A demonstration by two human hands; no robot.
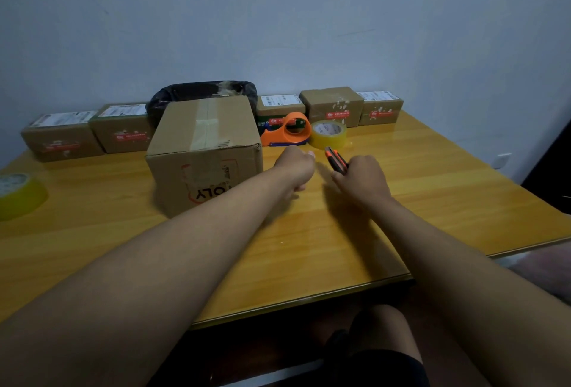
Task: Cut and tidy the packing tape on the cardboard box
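Centrally, a yellow wooden surface [432, 201] carries a large brown cardboard box [205, 151] sealed along its top with a strip of clear packing tape [205, 124]. Just right of the box, the person's left hand [296, 170] is curled into a loose fist, its grip empty. Beside it, the right hand [361, 181] has its grip closed around an orange-and-black utility knife [336, 160], pointing toward a yellowish tape roll [328, 134].

5 small parcels [123, 130] line the back of the yellow wooden table [432, 201] along a pale wall [278, 15], with a black-lined bin [197, 91] among them.
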